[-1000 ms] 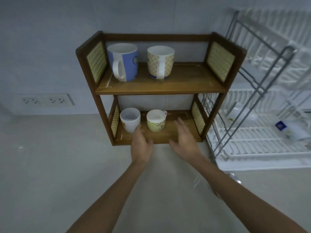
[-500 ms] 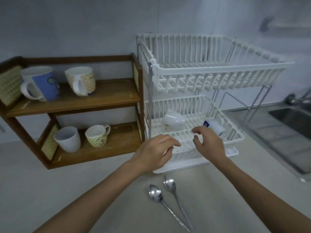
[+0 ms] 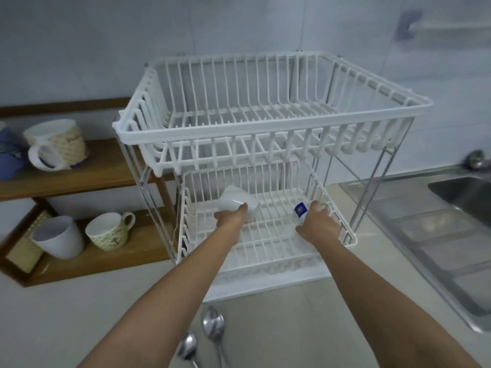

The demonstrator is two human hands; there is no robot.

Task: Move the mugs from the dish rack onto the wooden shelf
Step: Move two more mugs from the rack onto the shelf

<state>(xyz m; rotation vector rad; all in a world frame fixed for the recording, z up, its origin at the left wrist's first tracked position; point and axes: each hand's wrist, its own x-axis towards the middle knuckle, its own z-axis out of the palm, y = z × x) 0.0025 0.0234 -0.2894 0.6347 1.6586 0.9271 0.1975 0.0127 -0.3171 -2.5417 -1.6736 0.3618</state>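
Observation:
Both my hands reach into the lower tier of the white two-tier dish rack (image 3: 268, 257). My left hand (image 3: 230, 217) grips a plain white mug (image 3: 237, 200) lying on its side there. A white mug with a blue emblem (image 3: 301, 209) lies at the tier's right side, and my right hand (image 3: 317, 224) is closed over it, hiding most of it. The wooden shelf (image 3: 106, 254) stands to the left. Its lower board holds a white cup (image 3: 59, 239) and a yellow-patterned cup (image 3: 110, 231). On its upper board stand a yellow-patterned mug (image 3: 57, 144) and a blue mug (image 3: 9, 156).
Two metal spoons (image 3: 212, 328) lie on the counter in front of the rack, between my forearms. A steel sink with drainboard (image 3: 438, 229) is at the right. The rack's upper tier (image 3: 265, 134) overhangs my hands. Tiled wall behind.
My view swung from the shelf to the rack. Both hands left the shelf's lower board, moved right into the rack's lower tier and closed on the two mugs.

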